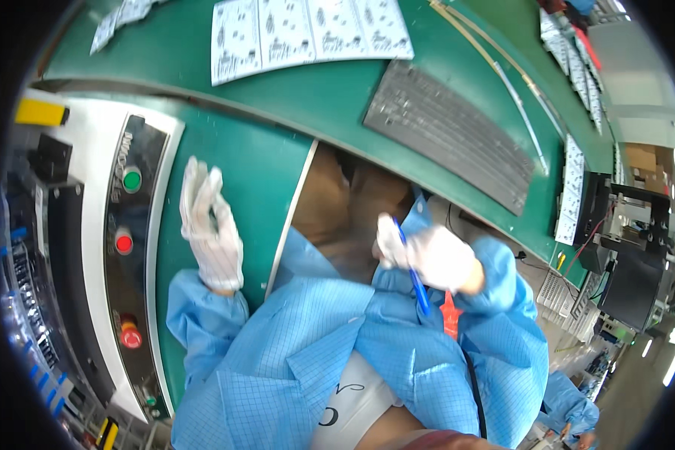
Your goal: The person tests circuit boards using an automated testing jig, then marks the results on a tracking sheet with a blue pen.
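My left hand (213, 232), in a white glove, is over the green bench top (266, 169) beside a machine's control panel. Its fingers are stretched out and nothing is in them. In front of my body, past the edge of the bench, my right hand (441, 256) wears a white glove too. Its fingers are closed round a slim blue pen (420, 292), which slants with one end above the fingers and the other toward my chest. Blue checked sleeves cover both forearms.
The control panel (115, 202) has a green button (132, 180), a red button (124, 241) and a red stop knob (130, 336). Across the bench lie white printed panels (311, 36), a dark ribbed plate (450, 131) and thin strips (514, 94). A monitor (634, 289) stands far right.
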Tool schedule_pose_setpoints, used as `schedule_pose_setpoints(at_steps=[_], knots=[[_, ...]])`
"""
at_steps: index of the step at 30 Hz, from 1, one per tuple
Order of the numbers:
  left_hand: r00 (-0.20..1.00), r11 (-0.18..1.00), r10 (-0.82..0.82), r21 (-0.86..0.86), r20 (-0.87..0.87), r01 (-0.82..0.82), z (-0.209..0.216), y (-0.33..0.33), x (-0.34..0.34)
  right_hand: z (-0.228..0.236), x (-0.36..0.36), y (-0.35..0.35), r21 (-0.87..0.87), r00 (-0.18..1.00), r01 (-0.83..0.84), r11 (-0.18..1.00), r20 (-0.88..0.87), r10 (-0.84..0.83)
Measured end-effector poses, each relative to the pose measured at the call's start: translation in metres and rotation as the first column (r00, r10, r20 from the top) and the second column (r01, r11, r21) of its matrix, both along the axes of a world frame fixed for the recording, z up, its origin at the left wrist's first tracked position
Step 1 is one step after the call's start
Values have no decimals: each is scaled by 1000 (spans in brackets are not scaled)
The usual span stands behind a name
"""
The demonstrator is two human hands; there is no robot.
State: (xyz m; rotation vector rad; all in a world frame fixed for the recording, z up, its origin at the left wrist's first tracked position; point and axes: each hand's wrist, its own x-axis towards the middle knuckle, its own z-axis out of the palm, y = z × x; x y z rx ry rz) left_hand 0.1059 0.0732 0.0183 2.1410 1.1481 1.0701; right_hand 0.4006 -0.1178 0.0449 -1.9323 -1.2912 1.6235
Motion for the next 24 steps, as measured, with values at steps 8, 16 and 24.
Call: schedule_pose_setpoints(at_steps=[8, 16, 24], knots=[[992, 996, -70, -47, 106, 75, -4, -1, -5, 72, 118, 42, 436, 219, 286, 853, 837, -501], [981, 986, -47, -148, 187, 76, 0, -2, -3, 33, 166, 124, 749, 466, -210, 629, 642, -609], [977, 978, -2, -204, 212, 46, 5, -4, 0, 42, 208, 66, 804, -242, 303, 512, 585, -774]])
